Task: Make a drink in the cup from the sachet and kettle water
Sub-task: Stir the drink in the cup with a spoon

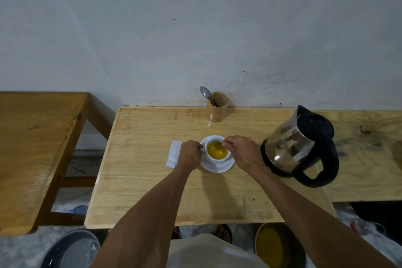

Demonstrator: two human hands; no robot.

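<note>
Pale grey plaster wall (195,28), scuffed and speckled with dark marks near its base, backs the whole scene. At far left stands a darker brown wooden table (32,148), well apart from the work. Beside it, the light wooden tabletop (141,191) carries every task item; its grain runs side to side and its varnish shows small dark specks toward the near edge. No brand, label or legible writing is visible on any item. Left of centre lies a white sachet (173,154), flat on the wood, its right edge hidden under the left hand (189,155). That hand is closed on the handle side of the white cup (217,150), which sits on a white saucer (217,166) and holds yellow-orange liquid. The right hand (239,152) pinches the handle of a small spoon (217,144), whose bowl dips into the liquid. Behind the cup, against the wall, a wooden holder (217,107) stands upright with a metal spoon (205,92) leaning out of it to the left. At right, a steel kettle (298,146) with black lid, handle and base stands near the saucer, not touching it. Below the table edge, a grey basin (71,250) and a yellow-lined bowl (272,246) rest on the floor.
</note>
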